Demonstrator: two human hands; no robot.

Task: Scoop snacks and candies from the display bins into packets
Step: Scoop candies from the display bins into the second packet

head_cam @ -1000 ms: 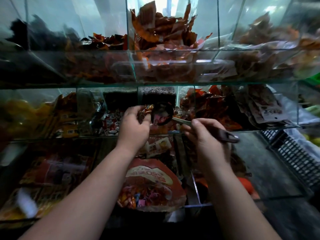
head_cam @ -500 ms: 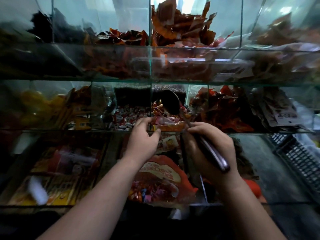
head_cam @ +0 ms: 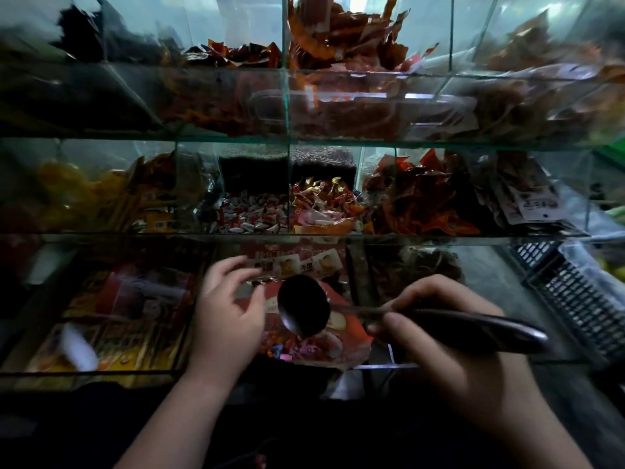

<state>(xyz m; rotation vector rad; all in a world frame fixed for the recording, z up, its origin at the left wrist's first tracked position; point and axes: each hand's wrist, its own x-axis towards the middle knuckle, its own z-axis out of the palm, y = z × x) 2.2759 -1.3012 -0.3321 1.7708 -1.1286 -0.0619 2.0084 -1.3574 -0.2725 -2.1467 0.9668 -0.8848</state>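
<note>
My right hand grips the dark handle of a black scoop, whose bowl hangs over a red packet holding coloured candies in the lower middle bin. Whether anything lies in the bowl I cannot tell. My left hand hovers just left of the scoop with fingers spread, at the packet's left edge, holding nothing. Behind, in the middle shelf, one bin holds red-and-gold wrapped candies and the one to its left holds white-and-red wrapped candies.
Glass dividers split three tiers of bins. Orange and red snack packs fill the top shelf, and more red packs sit at middle right. Printed packets lie in the lower left bin. A black plastic crate stands at right.
Both hands have drawn back from the middle-shelf candy bin down to the lower bin. The scoop has swung from pointing into the bin to lying sideways over the red packet.
</note>
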